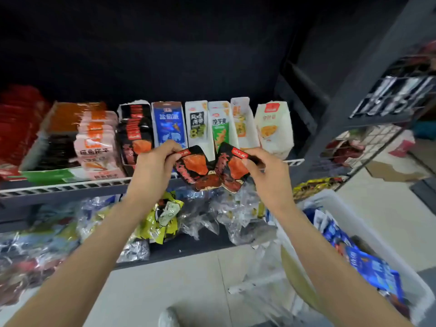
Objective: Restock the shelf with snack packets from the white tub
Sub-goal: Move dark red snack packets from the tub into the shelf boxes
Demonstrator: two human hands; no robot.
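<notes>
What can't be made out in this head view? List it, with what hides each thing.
- White tub: cut off by the right and bottom edges, so its contents can't be counted.
- Black-and-red packets: the left hand and right hand cover their upper corners; whether they are joined is unclear.
- Red packs at far left: blurred, print unreadable.
- Lower shelf bags: glare and the arms hide them.

A pale tiled floor [186,279] runs below the shelving. At right a wire grid rack [368,140] stands with a flat piece of brown cardboard [387,172] lying on the floor beside it. A crumpled clear plastic bag [266,277] lies on the tiles near the bottom.
</notes>
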